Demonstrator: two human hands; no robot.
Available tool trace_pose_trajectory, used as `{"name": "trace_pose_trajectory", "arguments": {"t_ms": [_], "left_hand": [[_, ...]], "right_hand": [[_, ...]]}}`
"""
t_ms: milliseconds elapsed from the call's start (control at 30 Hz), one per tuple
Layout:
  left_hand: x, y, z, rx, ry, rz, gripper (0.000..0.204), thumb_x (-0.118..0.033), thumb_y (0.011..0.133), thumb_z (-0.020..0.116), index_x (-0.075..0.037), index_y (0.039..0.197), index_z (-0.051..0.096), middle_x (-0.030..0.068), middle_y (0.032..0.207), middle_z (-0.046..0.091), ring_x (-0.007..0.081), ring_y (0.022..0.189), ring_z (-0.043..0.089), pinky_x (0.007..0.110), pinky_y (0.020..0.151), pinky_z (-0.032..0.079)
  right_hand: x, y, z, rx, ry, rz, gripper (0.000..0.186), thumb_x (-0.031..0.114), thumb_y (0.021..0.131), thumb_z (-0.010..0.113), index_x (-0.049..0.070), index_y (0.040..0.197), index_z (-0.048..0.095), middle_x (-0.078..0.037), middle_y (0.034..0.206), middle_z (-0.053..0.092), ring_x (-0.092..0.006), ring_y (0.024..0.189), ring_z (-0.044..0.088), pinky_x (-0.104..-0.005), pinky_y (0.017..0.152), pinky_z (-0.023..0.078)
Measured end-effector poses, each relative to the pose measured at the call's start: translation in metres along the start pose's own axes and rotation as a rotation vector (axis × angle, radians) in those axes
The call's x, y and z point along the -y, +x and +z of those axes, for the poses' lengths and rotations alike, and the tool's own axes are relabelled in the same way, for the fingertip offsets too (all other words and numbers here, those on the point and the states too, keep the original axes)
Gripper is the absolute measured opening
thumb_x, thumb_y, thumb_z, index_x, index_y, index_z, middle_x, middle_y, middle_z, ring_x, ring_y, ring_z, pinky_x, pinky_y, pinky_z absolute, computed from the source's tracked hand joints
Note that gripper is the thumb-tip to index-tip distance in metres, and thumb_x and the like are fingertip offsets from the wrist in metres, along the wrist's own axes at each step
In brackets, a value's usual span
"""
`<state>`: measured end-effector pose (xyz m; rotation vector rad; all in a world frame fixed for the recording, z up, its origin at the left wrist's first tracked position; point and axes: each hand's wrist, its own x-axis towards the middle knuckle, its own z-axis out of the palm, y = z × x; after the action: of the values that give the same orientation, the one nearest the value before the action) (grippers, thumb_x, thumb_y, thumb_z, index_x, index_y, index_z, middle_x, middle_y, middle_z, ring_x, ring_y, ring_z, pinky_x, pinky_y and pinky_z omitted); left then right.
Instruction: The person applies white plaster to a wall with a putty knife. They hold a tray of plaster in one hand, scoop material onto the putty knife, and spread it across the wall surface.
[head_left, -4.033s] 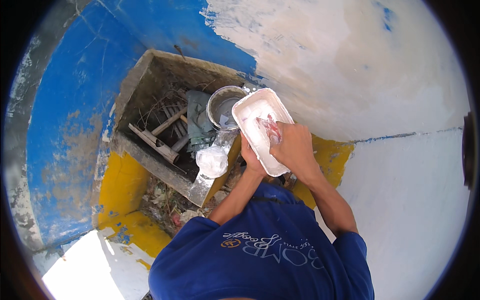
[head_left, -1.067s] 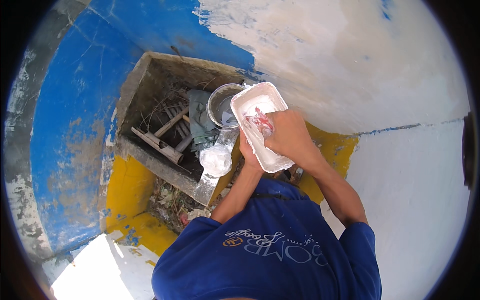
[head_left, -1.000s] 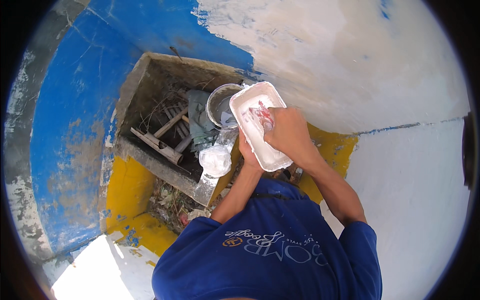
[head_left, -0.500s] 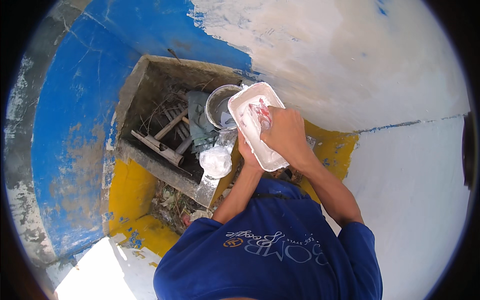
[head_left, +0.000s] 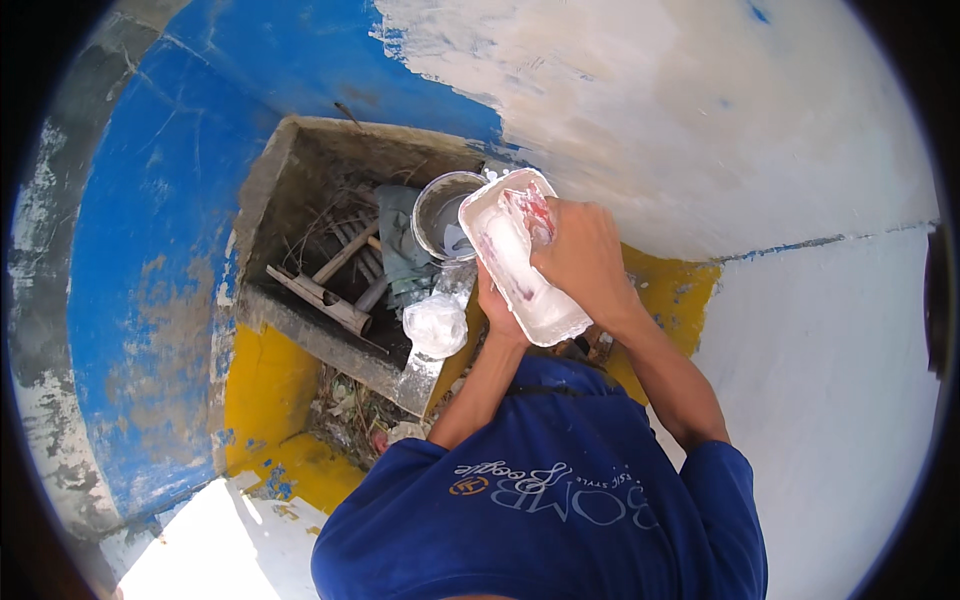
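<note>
My left hand [head_left: 498, 312] is wrapped round the side of a white rectangular tub [head_left: 472, 208], which is tilted in front of me. White putty [head_left: 508, 245] coats its inside and lies thick along the bottom. My right hand [head_left: 588, 255] reaches over the tub's right rim. Its closed fingers hold a red scraper [head_left: 534, 208] smeared with putty; the hand hides part of it. The scraper's working edge is down in the tub against the putty.
A round bucket [head_left: 420, 228] and a tied white plastic bag [head_left: 436, 326] stand left of the tub on a concrete ledge [head_left: 418, 384]. Bamboo pieces [head_left: 322, 303] and a grey-green cloth [head_left: 398, 240] lie in the concrete box [head_left: 262, 200]. A partly coated wall [head_left: 680, 110] rises ahead.
The tub has turned and tilted slightly, showing more of its inner bottom. My right hand has shifted a little with the scraper. Both hands keep their hold.
</note>
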<state>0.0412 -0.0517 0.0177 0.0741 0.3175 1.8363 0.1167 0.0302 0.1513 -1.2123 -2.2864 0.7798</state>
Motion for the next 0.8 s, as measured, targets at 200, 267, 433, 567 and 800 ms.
{"name": "trace_pose_trajectory", "arguments": {"t_ms": [200,267,433,567,800], "left_hand": [[0.000,0.000,0.005,0.010,0.044,-0.002,0.063,-0.051,0.101,0.030,-0.007,0.146,0.034,0.0119,0.141,0.046,0.0289,0.128,0.047,0.044,0.108,0.037],[0.002,0.001,0.003,-0.002,0.043,0.003,0.062,-0.051,0.101,0.030,-0.007,0.145,0.035,0.0118,0.140,0.047,0.0287,0.127,0.048,0.044,0.108,0.037],[0.005,0.003,-0.007,0.007,-0.057,-0.037,0.059,-0.050,0.099,0.034,-0.010,0.142,0.039,0.0113,0.135,0.051,0.0272,0.124,0.051,0.044,0.105,0.041],[0.006,0.003,-0.004,-0.080,0.013,0.024,0.061,-0.052,0.098,0.035,-0.012,0.144,0.038,0.0110,0.138,0.049,0.0276,0.126,0.049,0.045,0.107,0.038],[0.002,0.003,-0.004,0.005,-0.058,0.035,0.058,-0.048,0.101,0.032,-0.008,0.143,0.038,0.0118,0.139,0.048,0.0285,0.127,0.048,0.044,0.109,0.036]], "right_hand": [[-0.010,-0.013,0.004,-0.009,-0.214,-0.075,0.014,0.007,0.065,0.063,-0.004,0.073,0.065,-0.026,0.069,0.061,-0.0444,0.062,0.059,-0.0507,0.061,0.047],[-0.014,-0.023,0.009,-0.011,-0.192,-0.064,0.013,0.008,0.067,0.063,-0.004,0.073,0.065,-0.026,0.066,0.060,-0.0447,0.062,0.059,-0.0506,0.060,0.047],[-0.005,-0.028,0.009,0.068,-0.102,0.015,0.016,0.009,0.065,0.063,-0.004,0.075,0.066,-0.027,0.068,0.062,-0.0435,0.065,0.062,-0.0497,0.062,0.050],[0.003,-0.029,0.005,0.066,0.011,-0.030,0.019,0.011,0.065,0.065,-0.003,0.078,0.068,-0.027,0.067,0.062,-0.0431,0.064,0.063,-0.0489,0.063,0.052],[0.002,-0.017,0.001,0.043,-0.108,-0.038,0.018,0.010,0.065,0.064,-0.001,0.078,0.069,-0.026,0.065,0.062,-0.0430,0.062,0.062,-0.0477,0.062,0.051]]}}
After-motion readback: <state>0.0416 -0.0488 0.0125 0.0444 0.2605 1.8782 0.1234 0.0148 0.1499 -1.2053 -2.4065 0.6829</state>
